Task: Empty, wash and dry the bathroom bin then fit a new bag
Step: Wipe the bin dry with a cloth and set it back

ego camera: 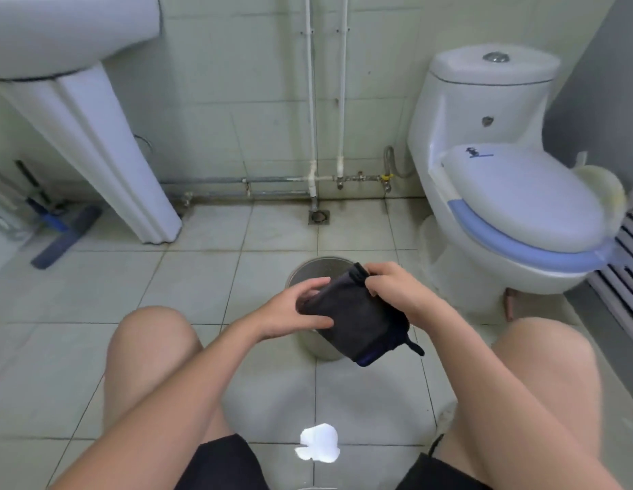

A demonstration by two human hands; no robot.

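Both hands, left hand [290, 309] and right hand [389, 288], grip dark cloth [350, 320] above bin [315, 268]. Rub inside dry, reach bottom, hold bin steady.

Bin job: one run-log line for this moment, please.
stage: drying | left hand: on cloth | right hand: on cloth | bin: on floor, below

Bin [309, 274] on the floor [202, 270] between the person's knees, in front of the drain [318, 216]. Cloth [357, 323] above the bin, held between left hand [290, 313] and right hand [393, 288]. Toilet [513, 192] right of the bin; pedestal [103, 153] at left under the basin [67, 30]; mop [60, 228] left of the pedestal. Pipes [244, 187] along the back wall. Tissue [318, 443] on the floor nearest the person.
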